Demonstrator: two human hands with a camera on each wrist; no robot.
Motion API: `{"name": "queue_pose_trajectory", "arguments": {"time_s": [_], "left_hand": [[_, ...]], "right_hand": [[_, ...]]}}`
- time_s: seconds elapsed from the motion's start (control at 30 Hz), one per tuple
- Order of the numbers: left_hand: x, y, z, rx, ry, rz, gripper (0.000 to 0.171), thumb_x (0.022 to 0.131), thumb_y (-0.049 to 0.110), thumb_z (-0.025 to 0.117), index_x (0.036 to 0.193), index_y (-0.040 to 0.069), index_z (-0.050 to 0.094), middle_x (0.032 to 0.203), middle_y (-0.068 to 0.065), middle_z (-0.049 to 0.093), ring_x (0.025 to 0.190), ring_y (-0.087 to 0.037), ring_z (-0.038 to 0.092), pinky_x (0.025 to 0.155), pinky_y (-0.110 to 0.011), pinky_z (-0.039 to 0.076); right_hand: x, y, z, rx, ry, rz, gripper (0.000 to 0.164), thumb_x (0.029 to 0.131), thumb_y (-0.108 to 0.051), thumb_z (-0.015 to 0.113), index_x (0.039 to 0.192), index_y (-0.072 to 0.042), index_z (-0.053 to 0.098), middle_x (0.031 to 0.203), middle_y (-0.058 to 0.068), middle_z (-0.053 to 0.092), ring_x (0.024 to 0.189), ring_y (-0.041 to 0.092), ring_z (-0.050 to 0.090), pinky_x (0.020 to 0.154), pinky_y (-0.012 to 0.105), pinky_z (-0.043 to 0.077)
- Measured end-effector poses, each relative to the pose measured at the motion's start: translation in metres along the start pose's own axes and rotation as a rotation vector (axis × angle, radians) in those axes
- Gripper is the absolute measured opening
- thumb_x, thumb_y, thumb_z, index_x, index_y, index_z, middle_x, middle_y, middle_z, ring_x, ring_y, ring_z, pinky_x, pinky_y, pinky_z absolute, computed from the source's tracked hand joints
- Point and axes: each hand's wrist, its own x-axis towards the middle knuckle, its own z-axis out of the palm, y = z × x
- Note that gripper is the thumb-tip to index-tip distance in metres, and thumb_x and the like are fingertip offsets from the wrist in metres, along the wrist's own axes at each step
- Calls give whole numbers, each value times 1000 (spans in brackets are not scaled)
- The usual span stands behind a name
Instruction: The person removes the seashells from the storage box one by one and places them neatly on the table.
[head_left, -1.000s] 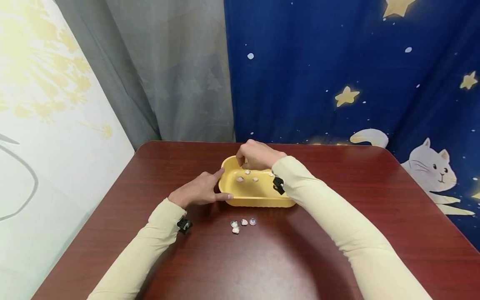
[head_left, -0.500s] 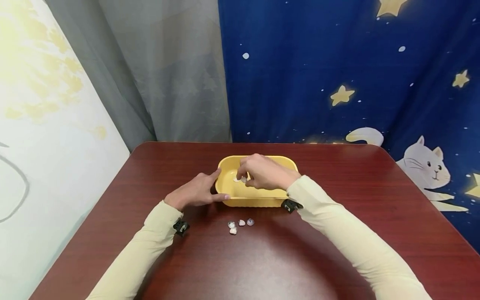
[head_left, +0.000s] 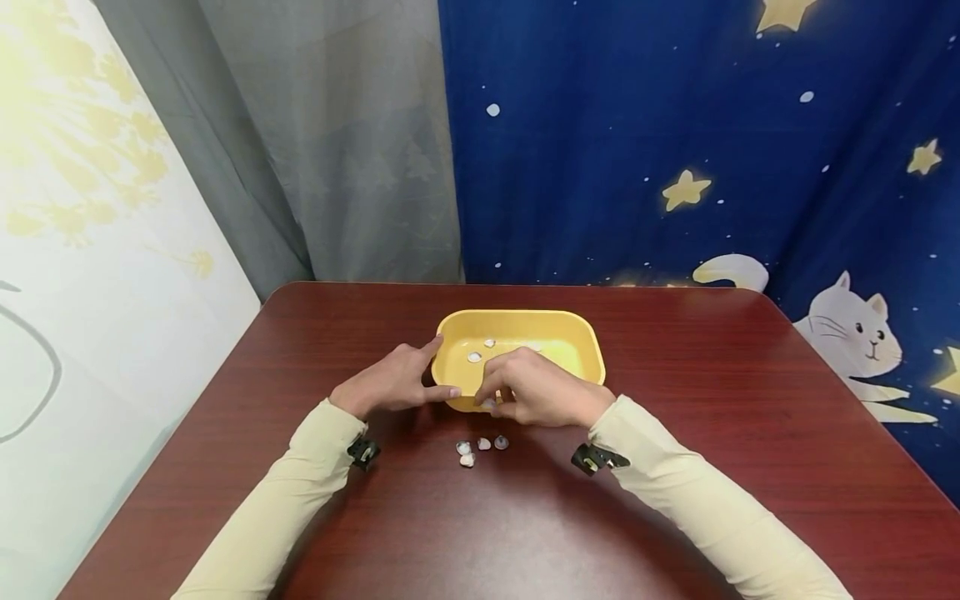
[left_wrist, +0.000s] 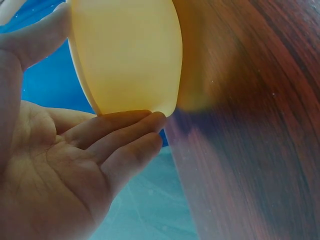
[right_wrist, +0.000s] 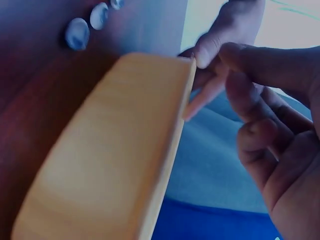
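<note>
It looks like a curtained corner, perhaps in a home: a wood-grain desk (head_left: 675,367) stands before a grey curtain (head_left: 360,158) and a blue curtain (head_left: 570,200) showing stars (head_left: 686,191) and a cat (head_left: 851,329).

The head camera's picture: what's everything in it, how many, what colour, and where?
tub: one, yellow, on the table
table: one, reddish-brown, beneath the tub
loose shells: four, whitish to grey, on the table's near side of the tub
tub shells: at least three, whitish, inside; the right hand may hide more
held shell: one, whitish, pinched in the right hand
grey curtain: one, grey, behind, left
blue curtain: one, blue with stars and a white cat, behind, right
wall: one, white with yellow pattern, far left
wrist devices: two, black, one per cuff
sleeves: two, cream, on both arms
hands: two, bare; left hand touching the tub's left end, right at its near rim
</note>
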Motion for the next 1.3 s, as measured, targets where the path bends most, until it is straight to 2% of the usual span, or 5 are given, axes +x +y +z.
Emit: {"name": "queue_pose_trajectory", "arguments": {"time_s": [0.3, 0.53, 0.73, 0.93, 1.3], "left_hand": [[-1, 1, 0, -3, -5, -17, 101, 89, 58, 68, 158, -1, 24, 135, -25, 62, 114, -25, 63, 104, -44, 51], [-1, 2, -1, -5, -14, -35, 102, 88, 58, 69, 159, 1, 23, 131, -25, 63, 110, -25, 63, 103, -45, 52], [-1, 3, 0, -29, -30, -62, 103, 88, 58, 68, 160, 3, 19, 142, -24, 56, 123, -27, 60, 108, -46, 48], [-1, 2, 0, -27, -31, -63, 103, 89, 59, 67, 160, 3, 19, 144, -25, 55, 125, -28, 59, 108, -46, 48], [-1, 1, 1, -29, -35, -55, 102, 89, 58, 67, 160, 2, 18, 143, -25, 55, 125, -28, 59, 108, -46, 47]], "right_hand": [[-13, -11, 19, -5, -69, -26, 15, 81, -13, 82, 96, -13, 81, 78, -6, 68, 70, 9, 60, 65, 12, 43], [-20, -15, 32, -30, -193, 10, 17, 84, -17, 81, 100, -21, 79, 81, -10, 67, 66, -2, 54, 63, 10, 42], [-21, -15, 41, -36, -257, 12, 17, 86, -19, 79, 100, -27, 80, 81, -18, 69, 67, -5, 50, 64, 8, 38], [-22, -14, 48, -35, -278, 19, 16, 85, -21, 81, 100, -25, 79, 76, -19, 64, 67, -6, 50, 65, 8, 39], [-24, -11, 56, -33, -298, 32, 15, 85, -18, 81, 100, -22, 79, 89, -15, 74, 79, -5, 62, 74, 11, 49]]}}
